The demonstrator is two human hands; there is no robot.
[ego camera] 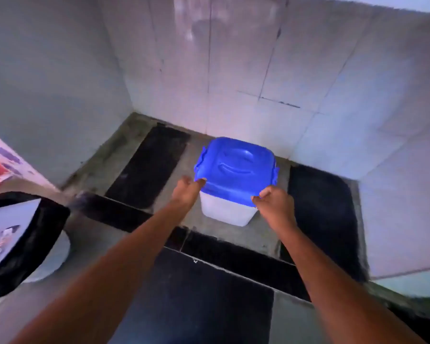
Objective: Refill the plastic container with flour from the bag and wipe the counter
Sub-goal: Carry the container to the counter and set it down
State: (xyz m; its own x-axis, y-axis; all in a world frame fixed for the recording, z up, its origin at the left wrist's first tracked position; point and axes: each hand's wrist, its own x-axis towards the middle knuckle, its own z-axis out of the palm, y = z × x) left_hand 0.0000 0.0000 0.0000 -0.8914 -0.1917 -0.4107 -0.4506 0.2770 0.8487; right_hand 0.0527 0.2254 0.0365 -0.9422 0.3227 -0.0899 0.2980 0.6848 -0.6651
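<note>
On the counter, both hands pinch the container's blue lid.

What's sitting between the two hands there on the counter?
In the head view, the near edge of the blue lid spans from the left hand to the right hand; both pinch it, with the white container beneath.
</note>
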